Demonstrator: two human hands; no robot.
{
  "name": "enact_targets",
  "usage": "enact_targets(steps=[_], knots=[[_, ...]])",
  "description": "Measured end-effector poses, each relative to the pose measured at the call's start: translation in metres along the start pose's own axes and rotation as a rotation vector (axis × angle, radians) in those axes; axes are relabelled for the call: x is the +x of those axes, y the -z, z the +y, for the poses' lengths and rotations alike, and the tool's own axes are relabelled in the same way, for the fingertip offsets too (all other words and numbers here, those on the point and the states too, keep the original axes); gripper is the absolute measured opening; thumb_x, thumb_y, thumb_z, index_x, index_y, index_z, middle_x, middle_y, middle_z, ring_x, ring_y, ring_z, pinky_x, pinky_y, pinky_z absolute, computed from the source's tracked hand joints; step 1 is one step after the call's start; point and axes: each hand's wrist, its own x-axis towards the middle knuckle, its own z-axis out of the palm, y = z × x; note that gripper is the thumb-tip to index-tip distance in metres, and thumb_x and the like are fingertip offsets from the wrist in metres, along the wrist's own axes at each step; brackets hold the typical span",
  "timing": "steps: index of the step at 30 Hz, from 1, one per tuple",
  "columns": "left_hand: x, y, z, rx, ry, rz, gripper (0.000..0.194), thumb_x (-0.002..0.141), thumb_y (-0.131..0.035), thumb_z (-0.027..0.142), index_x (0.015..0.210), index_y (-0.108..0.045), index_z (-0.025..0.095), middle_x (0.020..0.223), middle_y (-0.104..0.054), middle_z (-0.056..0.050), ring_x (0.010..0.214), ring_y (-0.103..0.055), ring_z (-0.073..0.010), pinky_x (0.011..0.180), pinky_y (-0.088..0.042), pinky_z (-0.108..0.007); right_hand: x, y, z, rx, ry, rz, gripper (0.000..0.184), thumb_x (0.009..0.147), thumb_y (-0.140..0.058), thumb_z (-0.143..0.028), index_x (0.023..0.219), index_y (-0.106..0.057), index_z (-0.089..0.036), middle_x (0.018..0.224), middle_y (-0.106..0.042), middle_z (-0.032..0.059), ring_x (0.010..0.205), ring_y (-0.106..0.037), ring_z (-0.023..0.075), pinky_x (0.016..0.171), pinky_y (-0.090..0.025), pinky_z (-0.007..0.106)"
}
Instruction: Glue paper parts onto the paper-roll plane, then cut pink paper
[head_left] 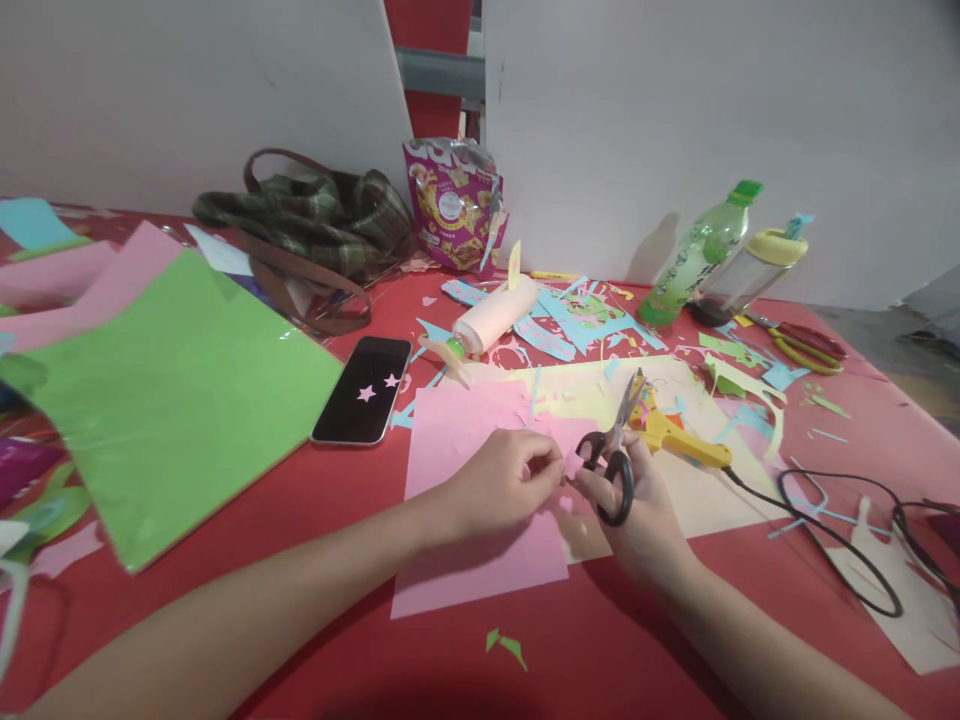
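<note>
My right hand (637, 500) holds a pair of scissors (618, 478) with black handles, the blades pointing up and away. A small piece of pink paper (574, 463) is pinched between my right fingertips. Close beside it, my left hand (517, 475) has thumb and fingers pressed together at the edge of that piece; whether it grips the paper is hard to make out. Below both hands lies a pink paper sheet (457, 440), partly over a cream sheet (697, 510). Two pink paper stars rest on a phone (362, 390) to the left.
Behind my right hand lies a yellow glue gun (690, 440) with a black cord. A green bottle (697, 255), a clear cup (754, 275) and red-yellow scissors (806, 345) stand or lie at right. Green sheets (172, 400), a plaid bag (315, 215), snack packet (454, 205) and wrapped roll (495, 315) lie further left.
</note>
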Motion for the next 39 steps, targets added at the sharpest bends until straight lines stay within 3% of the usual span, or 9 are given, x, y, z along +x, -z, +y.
enact_targets(steps=[6, 18, 23, 29, 39], knots=[[0.0, -0.001, 0.001, -0.023, -0.003, -0.012, 0.017, 0.072, -0.04, 0.015, 0.06, -0.053, 0.014, 0.057, -0.054, 0.002, 0.054, -0.047, -0.0084, 0.053, -0.036, -0.02, 0.001, 0.002, 0.002, -0.056, 0.045, 0.039, 0.026, 0.064, -0.062, -0.014, 0.074, -0.04, -0.024, 0.077, -0.049, -0.0055, 0.054, -0.044, 0.006, 0.05, -0.04, 0.019], [0.0, -0.001, 0.001, 0.0, 0.005, -0.017, 0.019, 0.075, -0.04, 0.018, 0.06, -0.052, 0.014, 0.058, -0.054, 0.002, 0.054, -0.047, -0.0086, 0.052, -0.035, -0.02, 0.001, 0.002, 0.004, -0.035, 0.056, 0.041, 0.027, 0.065, -0.061, -0.011, 0.075, -0.039, -0.024, 0.077, -0.048, -0.0054, 0.063, -0.046, 0.0076, 0.056, -0.04, 0.02], [-0.001, -0.004, 0.001, 0.003, -0.023, -0.029, 0.022, 0.076, -0.038, 0.018, 0.061, -0.053, 0.014, 0.059, -0.056, 0.0, 0.055, -0.048, -0.0089, 0.054, -0.036, -0.021, 0.001, 0.003, 0.003, -0.054, 0.042, 0.013, 0.025, 0.067, -0.06, -0.012, 0.075, -0.039, -0.024, 0.079, -0.047, -0.0055, 0.055, -0.044, 0.0053, 0.049, -0.039, 0.018], [0.001, 0.002, -0.002, 0.019, -0.059, -0.098, 0.022, 0.076, -0.039, 0.019, 0.06, -0.053, 0.014, 0.059, -0.055, 0.0, 0.056, -0.047, -0.0084, 0.054, -0.036, -0.02, 0.0, 0.004, 0.005, -0.061, 0.021, -0.029, 0.028, 0.067, -0.06, -0.014, 0.077, -0.036, -0.024, 0.079, -0.047, -0.0047, 0.054, -0.045, 0.0056, 0.047, -0.04, 0.019], [0.004, 0.013, -0.009, 0.052, -0.121, -0.314, 0.025, 0.078, -0.039, 0.023, 0.059, -0.052, 0.013, 0.052, -0.047, 0.002, 0.049, -0.04, -0.0064, 0.05, -0.033, -0.019, -0.001, 0.001, 0.002, -0.049, -0.005, -0.193, 0.029, 0.067, -0.062, -0.015, 0.075, -0.035, -0.023, 0.076, -0.049, -0.0044, 0.056, -0.047, 0.0068, 0.047, -0.037, 0.019]])
